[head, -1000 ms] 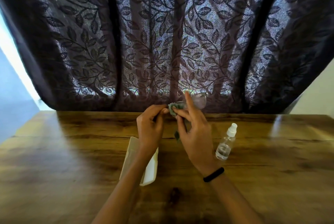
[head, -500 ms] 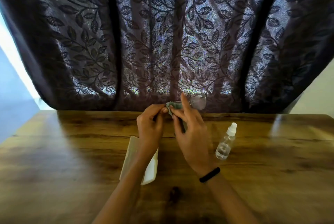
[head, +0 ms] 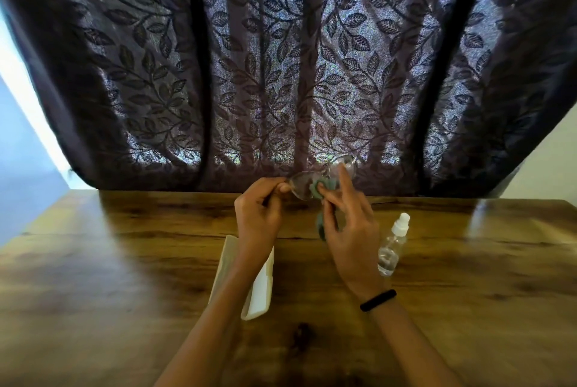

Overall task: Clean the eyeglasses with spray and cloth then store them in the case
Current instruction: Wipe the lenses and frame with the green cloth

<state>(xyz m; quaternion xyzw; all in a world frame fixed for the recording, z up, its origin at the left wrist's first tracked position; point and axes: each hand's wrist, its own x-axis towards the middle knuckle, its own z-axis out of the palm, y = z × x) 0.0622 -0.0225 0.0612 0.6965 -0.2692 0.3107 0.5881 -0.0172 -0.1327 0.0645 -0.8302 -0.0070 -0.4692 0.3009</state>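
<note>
Your cloth (head: 317, 190) has slid off the outer lens toward the bridge — wiping is mid-way, the case (head: 260, 289) not yet needed. Your left hand (head: 257, 214) pinches one end of the eyeglasses (head: 301, 186), raised over the table (head: 125, 261); your right hand (head: 352, 230) pinches the cloth.

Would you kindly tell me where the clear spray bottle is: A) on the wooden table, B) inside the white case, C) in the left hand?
A: the clear spray bottle with a white nozzle stands on the brown wooden table, right of the right hand, untouched.
</note>
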